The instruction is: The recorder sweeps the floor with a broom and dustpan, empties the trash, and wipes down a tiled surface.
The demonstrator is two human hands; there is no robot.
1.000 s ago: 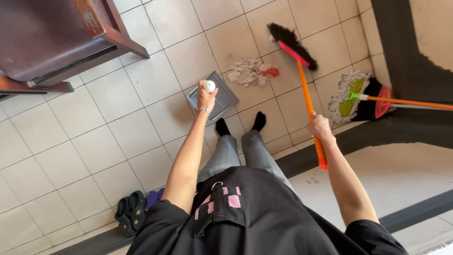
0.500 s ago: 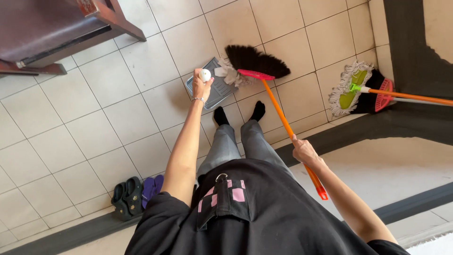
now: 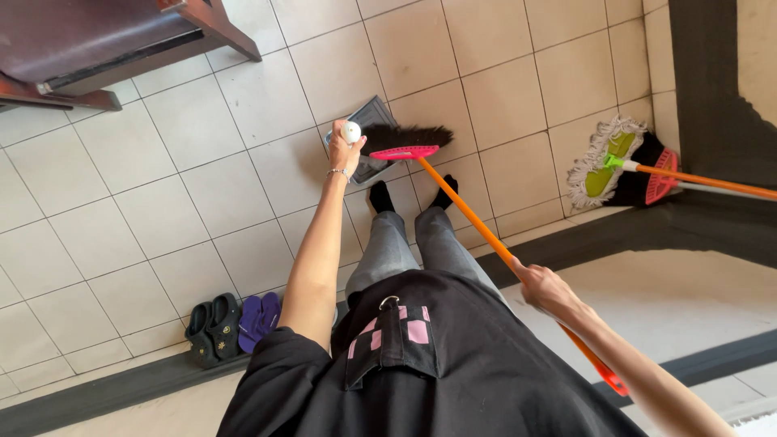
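Observation:
My left hand (image 3: 345,150) grips the white-tipped handle of a grey dustpan (image 3: 369,121) that rests on the tiled floor in front of my feet. My right hand (image 3: 544,288) is closed around the orange handle of a broom (image 3: 465,214). The broom's black bristles and pink head (image 3: 405,142) lie against the dustpan's open side. My socked feet stand just behind the pan.
A dark wooden piece of furniture (image 3: 105,48) stands at top left. Two pairs of sandals (image 3: 235,322) lie by a dark floor strip at lower left. A mop and a second broom head (image 3: 619,166) rest on the floor at right.
The broom head has swept from the far right, across a small pile of debris, up to the dustpan. My right hand has drawn back and down. The dustpan has stayed put.

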